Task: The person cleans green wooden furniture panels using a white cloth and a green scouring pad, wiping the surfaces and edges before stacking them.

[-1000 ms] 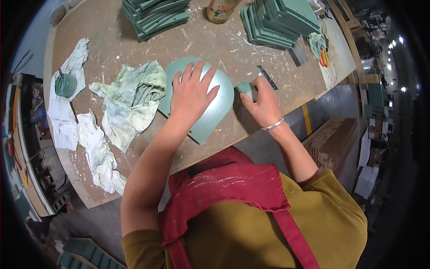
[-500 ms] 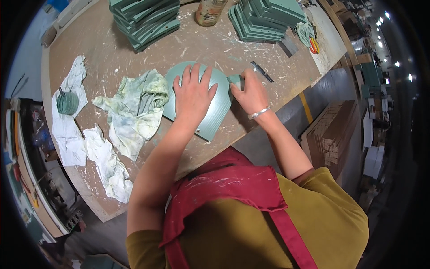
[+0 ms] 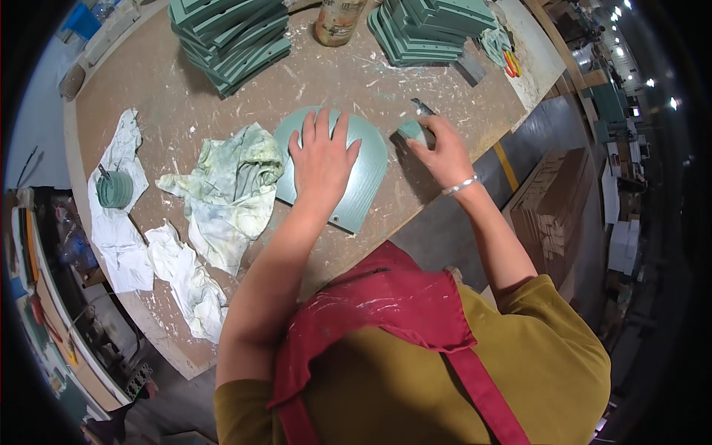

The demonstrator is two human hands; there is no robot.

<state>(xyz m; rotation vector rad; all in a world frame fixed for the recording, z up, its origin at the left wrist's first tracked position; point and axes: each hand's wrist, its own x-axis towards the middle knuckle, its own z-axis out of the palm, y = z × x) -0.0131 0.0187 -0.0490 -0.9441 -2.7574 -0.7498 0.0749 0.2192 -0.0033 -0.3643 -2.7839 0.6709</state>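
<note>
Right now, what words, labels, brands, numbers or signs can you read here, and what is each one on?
None can be read anywhere in the picture.
Stained can: any print is too smeared and blurred to read.
Dark strip beyond the right hand: any marks are too small to read.
Green panel under the left hand: no lettering visible.
Green block in the right hand: no lettering visible.

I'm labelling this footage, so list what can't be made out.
All in the head view:
Green board: middle, covered by the left hand.
Green block: part, behind the right hand.
Black strip: one end, behind the same hand.
Brown container: top, cut off by the upper edge.
</note>
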